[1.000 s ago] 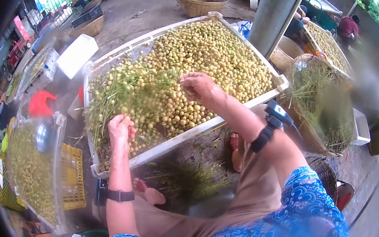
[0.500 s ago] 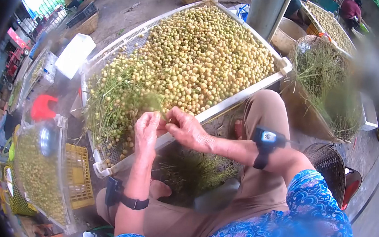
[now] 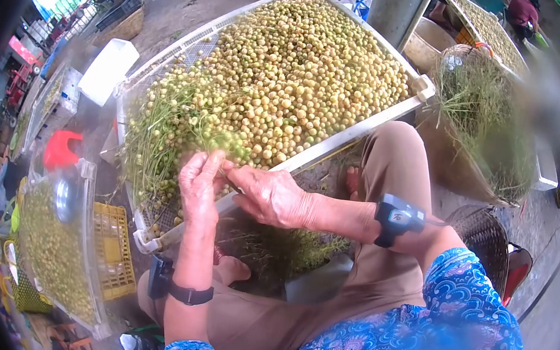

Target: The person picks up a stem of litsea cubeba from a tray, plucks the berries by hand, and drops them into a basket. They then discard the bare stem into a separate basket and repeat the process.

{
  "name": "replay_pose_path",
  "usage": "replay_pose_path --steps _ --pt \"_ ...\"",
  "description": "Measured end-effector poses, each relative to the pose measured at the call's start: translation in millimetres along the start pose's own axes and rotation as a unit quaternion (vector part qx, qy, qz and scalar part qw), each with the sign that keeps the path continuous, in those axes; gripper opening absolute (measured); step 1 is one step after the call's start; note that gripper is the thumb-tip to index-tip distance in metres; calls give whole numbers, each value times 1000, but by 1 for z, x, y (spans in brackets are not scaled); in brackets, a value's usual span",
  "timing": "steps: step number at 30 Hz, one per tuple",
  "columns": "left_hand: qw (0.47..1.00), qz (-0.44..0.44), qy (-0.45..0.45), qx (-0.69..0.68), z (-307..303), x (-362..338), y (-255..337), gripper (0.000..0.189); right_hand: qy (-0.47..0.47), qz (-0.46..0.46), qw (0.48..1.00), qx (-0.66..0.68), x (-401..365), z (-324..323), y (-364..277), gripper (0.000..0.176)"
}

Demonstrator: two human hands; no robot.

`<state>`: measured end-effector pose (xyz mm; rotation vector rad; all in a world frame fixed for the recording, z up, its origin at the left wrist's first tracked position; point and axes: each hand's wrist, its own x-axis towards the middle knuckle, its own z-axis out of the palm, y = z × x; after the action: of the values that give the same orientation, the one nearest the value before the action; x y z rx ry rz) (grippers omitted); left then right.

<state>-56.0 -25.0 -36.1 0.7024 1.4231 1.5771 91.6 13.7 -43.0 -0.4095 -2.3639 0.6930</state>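
Small round yellow-green fruits (image 3: 298,86) fill a white mesh tray (image 3: 358,136) in front of me. Green stems with fruit (image 3: 155,139) lie heaped on its left side. At the tray's near edge, my left hand (image 3: 199,182) is closed on a sprig of fruit (image 3: 226,143), blurred beyond the fingers. My right hand (image 3: 269,195) meets it from the right, its thumb and forefinger pinched at the sprig's stems. The stems between the fingertips are mostly hidden. Loose green stalks (image 3: 292,250) lie below the hands, between my legs.
A large basket of stripped stalks (image 3: 473,108) stands to the right, beside a metal post (image 3: 397,14). On the left are another fruit tray (image 3: 61,246), a yellow crate (image 3: 112,245), a red stool (image 3: 61,150) and a white box (image 3: 108,70). A person (image 3: 521,16) sits far right.
Both hands have moved slightly left and stay together at the fingertips. The right hand has turned more knuckles-up. The view has shifted a little.
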Motion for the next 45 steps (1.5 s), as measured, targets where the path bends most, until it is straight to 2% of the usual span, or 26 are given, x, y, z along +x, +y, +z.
replay_pose_path --steps 2,3,4,6,8,10,12,14,16,18,20,22,24,25,26,28,29,30,31,32,34,35,36,38,43,45 --pt "1000 -1 3 -28 1 -1 7 13 28 25 998 46 2 -5 2 24" --pt "998 -1 9 -58 1 -2 11 13 14 133 977 164 4 -10 8 20" --pt "998 -1 7 -55 1 -4 16 13 -1 235 931 278 6 -16 12 18" --pt "995 -23 0 -94 3 -9 25 13 55 345 855 383 10 -26 19 12" --pt "995 -36 11 -96 5 -12 30 13 119 351 813 448 14 -31 31 11" --pt "993 -38 -28 -105 -1 -12 32 13 140 313 831 438 14 -39 35 12" --pt "994 -28 -10 -101 3 -12 30 14 174 184 924 288 17 -50 32 11" --pt "992 -51 -33 -113 4 -13 28 16 176 173 933 262 18 -52 28 11" --pt "989 -65 -40 -126 8 -14 27 17 138 97 974 153 17 -50 30 12" --pt "986 -78 -51 -135 9 -13 26 18 132 119 974 141 17 -49 29 13" --pt "976 -78 -79 -186 8 -13 26 19 168 212 902 337 18 -47 32 13" --pt "972 -85 -89 -202 9 -15 29 17 152 277 881 353 20 -58 34 15" --pt "976 -95 -55 -186 12 -19 33 15 157 303 820 460 23 -59 37 15" --pt "969 -98 -99 -203 9 -18 31 12 163 296 799 498 25 -59 39 14" --pt "969 -98 -102 -203 8 -18 30 12 165 296 799 496 25 -60 40 14" --pt "952 -101 -174 -230 8 -17 30 12 154 331 707 606 24 -63 41 14" --pt "951 -101 -178 -230 10 -18 30 12 132 299 694 642 22 -63 45 15" --pt "961 -102 -138 -215 12 -20 29 12 136 298 695 640 22 -65 47 15" --pt "970 -102 -98 -200 14 -22 30 13 110 274 668 682 22 -67 46 16" --pt "969 -102 -102 -199 16 -22 30 13 82 250 639 722 23 -70 45 17" --pt "979 -91 -119 -136 19 -24 30 14 81 229 634 734 21 -71 43 21" --pt "977 -87 -166 -99 15 -23 29 16 78 231 615 750 22 -70 44 19" --pt "977 -88 -168 -100 16 -24 29 16 75 232 595 766 23 -69 46 17" --pt "987 -71 -147 -11 18 -25 28 18 94 264 593 755 23 -65 49 17" --pt "990 -79 -115 -24 15 -23 23 18 85 289 659 690 23 -65 54 15" --pt "991 -81 -103 -16 14 -22 24 17 107 290 646 698 24 -67 48 19"
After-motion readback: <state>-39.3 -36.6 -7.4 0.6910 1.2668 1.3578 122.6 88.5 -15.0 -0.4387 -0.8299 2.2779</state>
